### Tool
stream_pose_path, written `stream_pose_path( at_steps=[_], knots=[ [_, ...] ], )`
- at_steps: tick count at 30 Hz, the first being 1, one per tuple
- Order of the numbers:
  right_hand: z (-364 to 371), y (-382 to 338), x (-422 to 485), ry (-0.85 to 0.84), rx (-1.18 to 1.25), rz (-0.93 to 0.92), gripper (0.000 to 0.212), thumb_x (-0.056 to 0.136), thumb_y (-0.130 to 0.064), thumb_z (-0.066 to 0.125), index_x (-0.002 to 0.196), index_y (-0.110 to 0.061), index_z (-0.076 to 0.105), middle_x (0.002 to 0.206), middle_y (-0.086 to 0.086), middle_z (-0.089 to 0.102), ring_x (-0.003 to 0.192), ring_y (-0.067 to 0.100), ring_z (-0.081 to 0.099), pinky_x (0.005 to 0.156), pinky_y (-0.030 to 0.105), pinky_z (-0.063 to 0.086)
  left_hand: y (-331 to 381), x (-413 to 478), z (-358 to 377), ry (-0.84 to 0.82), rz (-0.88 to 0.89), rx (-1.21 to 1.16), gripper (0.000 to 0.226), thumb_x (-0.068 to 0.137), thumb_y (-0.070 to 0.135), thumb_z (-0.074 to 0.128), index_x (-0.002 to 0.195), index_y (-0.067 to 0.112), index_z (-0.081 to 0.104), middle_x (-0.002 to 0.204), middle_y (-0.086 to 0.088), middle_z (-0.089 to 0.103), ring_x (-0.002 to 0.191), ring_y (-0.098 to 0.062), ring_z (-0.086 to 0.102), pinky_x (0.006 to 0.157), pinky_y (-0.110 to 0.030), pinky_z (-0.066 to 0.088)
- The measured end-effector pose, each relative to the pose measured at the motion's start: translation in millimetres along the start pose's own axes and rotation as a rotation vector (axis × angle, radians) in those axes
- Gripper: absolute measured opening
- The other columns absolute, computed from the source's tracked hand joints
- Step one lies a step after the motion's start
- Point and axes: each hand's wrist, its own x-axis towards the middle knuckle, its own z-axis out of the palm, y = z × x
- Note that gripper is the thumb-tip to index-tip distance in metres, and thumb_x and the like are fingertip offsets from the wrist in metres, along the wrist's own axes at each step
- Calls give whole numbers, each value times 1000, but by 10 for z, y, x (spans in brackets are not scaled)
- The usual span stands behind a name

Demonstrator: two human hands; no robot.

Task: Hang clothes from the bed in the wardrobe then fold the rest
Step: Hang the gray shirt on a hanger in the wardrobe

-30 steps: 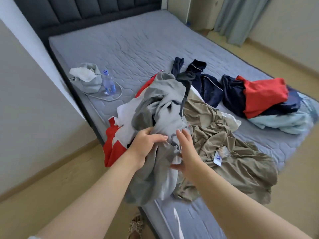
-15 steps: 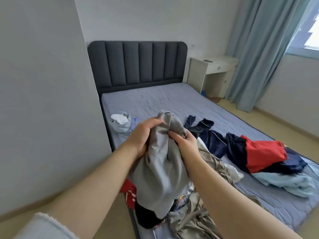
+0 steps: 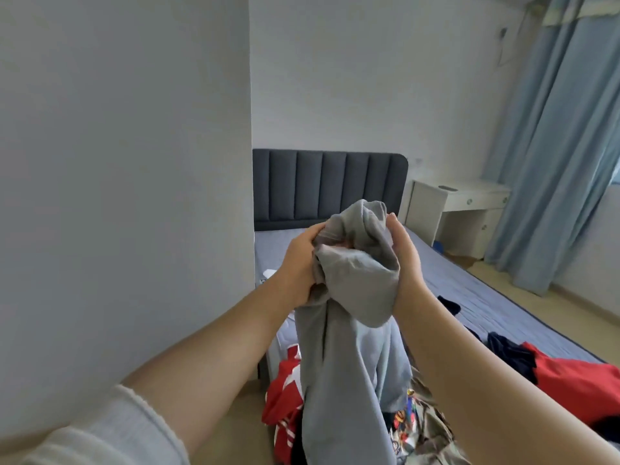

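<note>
Well, both hands are up in front of the headboard [image 3: 328, 186], clamped on the bunched top of a grey garment [image 3: 349, 364]. The left hand [image 3: 297, 266] curls round the cloth from the left side. The right hand [image 3: 407, 263] grips it from the right, thumb up along the fabric and fingers tucked behind it (their tips are hidden). The two hands sit close together with a wad of cloth between them. Below them the garment hangs in a long fold, its lower end running out of view at the bottom edge, in front of the pile on the bed [image 3: 486, 297]. In that pile there is a red-and-white piece [image 3: 285, 391] at the near left corner and a khaki one [image 3: 436, 437] beside it, with a navy item [image 3: 510, 352] and a red top [image 3: 580, 380] further right. A white desk [image 3: 469, 199] stands beside the headboard, with blue curtains [image 3: 563, 146] past it. A pale sleeve [image 3: 100, 437] covers the left upper arm
</note>
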Motion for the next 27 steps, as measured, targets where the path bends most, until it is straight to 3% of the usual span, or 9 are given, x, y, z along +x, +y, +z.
stream_pose_path(
  at_steps=[3, 5, 7, 9, 13, 17, 22, 24, 27],
  knots=[
    [57, 69, -115, -187, -25, -133, 63, 77, -54, 63, 133, -37, 38, 136, -3, 49, 121, 19, 51, 102, 41, 43, 85, -13, -82, 149, -35, 10, 33, 96, 16, 41, 70, 10, 60, 65, -8, 62, 55, -16, 55, 46, -17, 43],
    [108, 148, -213, -305, -244, -283, 58, 75, -37, 69, 125, -41, 42, 126, -13, 54, 114, 10, 56, 93, 27, 49, 164, -62, -51, 196, -18, 76, 27, 99, 11, 34, 84, 6, 56, 80, -9, 63, 67, -17, 53, 59, -20, 46],
    [140, 274, -261, -325, -396, -334, 45, 78, -20, 72, 114, -36, 52, 109, -16, 64, 103, 7, 62, 81, 19, 52, 195, -154, -42, 123, -21, 79, 29, 100, 13, 34, 77, 12, 52, 65, -4, 63, 57, -13, 57, 52, -18, 46],
    [152, 362, -290, -202, -351, -314, 37, 81, -19, 71, 112, -32, 55, 105, -9, 68, 100, 11, 64, 81, 25, 54, 227, -271, -12, 1, -103, 99, 32, 97, 26, 44, 72, 12, 59, 61, -6, 65, 51, -14, 64, 53, -19, 51],
    [123, 424, -276, -47, -290, -213, 34, 85, -29, 66, 116, -26, 54, 106, 0, 68, 95, 14, 66, 82, 33, 56, 188, -389, -104, -170, -122, 145, 43, 89, 47, 53, 111, 13, 66, 95, -8, 72, 91, -21, 67, 85, -35, 53],
    [163, 392, -277, 48, -278, -83, 6, 93, -27, 53, 95, -26, 59, 99, 2, 67, 90, 18, 64, 75, 34, 53, 84, -399, -249, -82, 43, 340, 41, 86, 11, 64, 124, 18, 52, 99, 0, 64, 84, -14, 64, 71, -24, 54],
    [157, 347, -269, 125, -219, 57, 16, 95, -26, 47, 83, -20, 56, 84, 3, 61, 74, 17, 58, 63, 27, 47, 71, -403, -444, 73, 32, 257, 20, 94, 19, 53, 109, 11, 63, 88, -3, 67, 79, -16, 63, 70, -25, 52],
    [121, 297, -252, 205, -185, 40, 22, 95, -18, 43, 75, -11, 48, 65, 4, 47, 51, 15, 44, 48, 22, 36, 74, -390, -517, 126, -20, 164, 18, 94, 22, 53, 103, 10, 63, 86, -7, 68, 76, -19, 64, 65, -28, 53],
    [28, 269, -241, 335, -382, -72, 18, 90, -12, 42, 73, -12, 37, 62, 1, 35, 52, 14, 31, 48, 25, 26, 67, -385, -579, 172, -120, 14, 16, 92, 25, 57, 93, 12, 65, 75, -9, 69, 68, -20, 64, 57, -28, 52]
  ],
)
